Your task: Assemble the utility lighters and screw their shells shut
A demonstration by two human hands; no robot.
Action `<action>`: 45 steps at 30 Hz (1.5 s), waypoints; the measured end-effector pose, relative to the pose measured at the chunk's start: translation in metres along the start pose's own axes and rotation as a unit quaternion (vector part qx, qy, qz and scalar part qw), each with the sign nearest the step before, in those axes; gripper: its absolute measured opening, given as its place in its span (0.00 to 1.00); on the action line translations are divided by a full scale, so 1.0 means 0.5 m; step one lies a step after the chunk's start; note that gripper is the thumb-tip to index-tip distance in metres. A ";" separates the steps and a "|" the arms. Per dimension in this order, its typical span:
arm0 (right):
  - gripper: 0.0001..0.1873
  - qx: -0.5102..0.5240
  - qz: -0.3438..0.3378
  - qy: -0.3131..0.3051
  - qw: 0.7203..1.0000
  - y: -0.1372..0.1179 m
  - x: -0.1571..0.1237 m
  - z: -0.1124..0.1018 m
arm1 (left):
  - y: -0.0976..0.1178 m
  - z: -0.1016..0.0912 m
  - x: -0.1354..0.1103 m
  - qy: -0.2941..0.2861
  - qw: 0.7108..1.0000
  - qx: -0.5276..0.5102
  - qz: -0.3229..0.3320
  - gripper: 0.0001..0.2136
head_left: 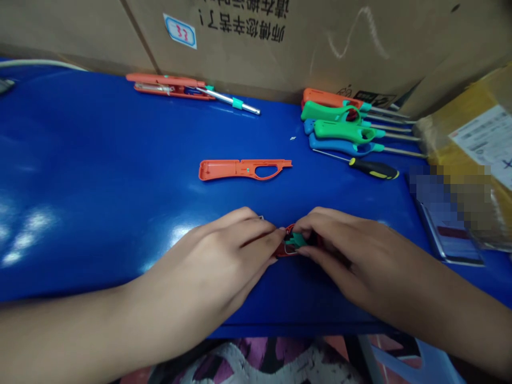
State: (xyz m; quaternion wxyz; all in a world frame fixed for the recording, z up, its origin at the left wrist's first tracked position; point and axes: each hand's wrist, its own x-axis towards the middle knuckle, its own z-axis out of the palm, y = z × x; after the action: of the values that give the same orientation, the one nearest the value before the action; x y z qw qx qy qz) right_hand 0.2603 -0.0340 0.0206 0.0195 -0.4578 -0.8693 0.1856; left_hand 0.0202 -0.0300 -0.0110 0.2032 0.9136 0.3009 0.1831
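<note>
My left hand is closed around the left part of an orange lighter shell, low over the front of the blue table. Between finger and thumb, my right hand pinches a small green trigger piece that sits in or against this shell. A thin wire shows beside the green piece. Much of the shell is hidden under both hands. Just beyond them lies a matching orange shell half, inner side up, with an oval finger opening.
Several long-necked lighters lie at the back right beside a screwdriver. An opened orange lighter with a metal tube rests by the cardboard box. A phone and a taped parcel are at right.
</note>
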 end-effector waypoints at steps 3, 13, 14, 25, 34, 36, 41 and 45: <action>0.12 0.006 0.005 -0.005 1.000 0.000 -0.001 0.003 | -0.001 0.000 -0.001 0.008 1.000 -0.004 0.014 0.10; 0.08 0.104 0.029 0.009 0.994 0.000 0.018 -0.001 | -0.004 0.004 0.007 0.024 0.999 -0.022 0.008 0.15; 0.08 0.109 0.033 0.008 0.993 0.000 0.021 -0.004 | -0.004 0.005 0.008 0.024 0.999 -0.020 0.006 0.14; 0.09 0.193 0.098 0.011 0.976 0.002 0.029 -0.008 | -0.002 0.007 0.010 0.033 0.999 -0.035 -0.017 0.11; 0.06 0.230 0.109 0.003 0.967 0.005 0.029 -0.014 | -0.005 0.006 0.011 0.040 0.998 -0.045 -0.031 0.11; 0.06 0.216 0.085 0.007 0.973 0.006 0.027 -0.014 | -0.004 0.006 0.010 0.041 0.998 -0.045 -0.032 0.11; 0.06 0.166 0.023 0.033 0.985 0.008 0.026 -0.012 | -0.002 0.006 0.011 0.043 0.998 -0.041 -0.026 0.10; 0.08 0.159 0.025 0.032 0.986 0.007 0.031 -0.011 | -0.004 0.005 0.011 0.043 0.998 -0.038 -0.020 0.11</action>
State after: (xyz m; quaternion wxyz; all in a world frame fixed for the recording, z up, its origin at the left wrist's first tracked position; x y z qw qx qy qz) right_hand 0.2552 -0.0180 0.0225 0.1151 -0.4760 -0.8158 0.3076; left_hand 0.0244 -0.0256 -0.0130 0.2285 0.8903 0.3205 0.2290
